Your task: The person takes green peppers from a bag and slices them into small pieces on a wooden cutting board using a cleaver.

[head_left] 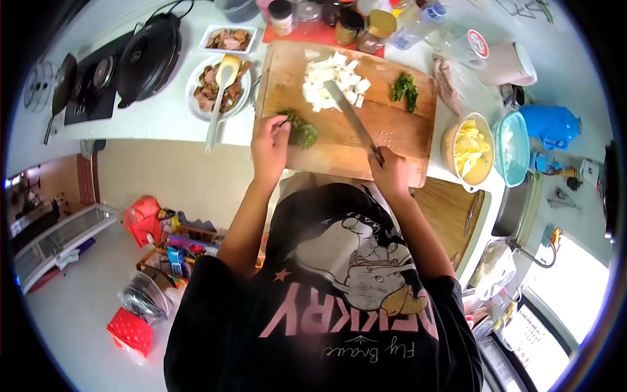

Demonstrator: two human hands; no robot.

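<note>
My right hand (390, 171) is closed round the handle of a knife (356, 121), whose blade points up and left to a pile of white chopped pieces (334, 77) on the wooden cutting board (385, 134). At the board's lower left, my left hand (271, 147) has its fingers bent together beside a clump of dark green leaves (300, 129); its fingertips touch the edge of the clump. Whether they grip a leaf is too small to tell. A second bunch of chopped greens (405, 90) lies at the board's right.
Left of the board are a plate of meat (208, 91) with a spatula (223, 81) across it and a smaller dish (228, 40). Jars (349, 27) stand behind the board. On the right are a bowl of yellow leaves (471, 149) and a teal basket (516, 147).
</note>
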